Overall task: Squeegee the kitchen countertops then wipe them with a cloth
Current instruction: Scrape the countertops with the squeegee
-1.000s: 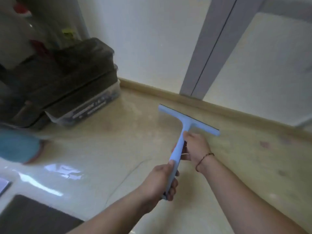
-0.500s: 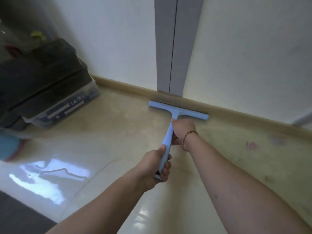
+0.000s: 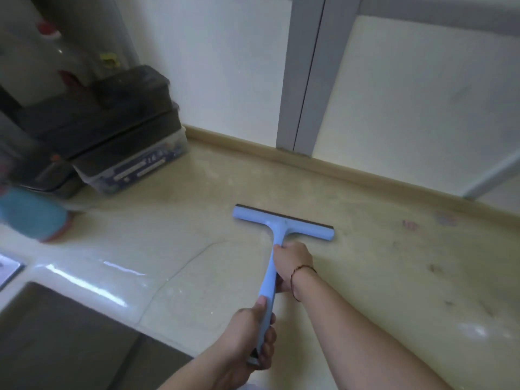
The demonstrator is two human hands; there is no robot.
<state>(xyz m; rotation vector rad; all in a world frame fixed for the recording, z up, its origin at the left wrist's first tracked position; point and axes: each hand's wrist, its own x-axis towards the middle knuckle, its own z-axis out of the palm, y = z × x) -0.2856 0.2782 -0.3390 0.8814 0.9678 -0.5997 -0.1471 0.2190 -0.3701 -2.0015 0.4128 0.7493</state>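
Nearest me, my left hand (image 3: 253,333) is wrapped round the tail of the light-blue squeegee (image 3: 277,240)'s handle, and just ahead my right hand (image 3: 292,263) is curled on the upper handle below the head. Half a second ago the blade was hard against the back ledge (image 3: 365,173); now it lies well out on the desk (image 3: 394,277), so I judge one pull stroke toward me is under way, with the faint stains to the right not yet covered. Farther off on the left, the stacked dark containers (image 3: 112,130) stand where they were.
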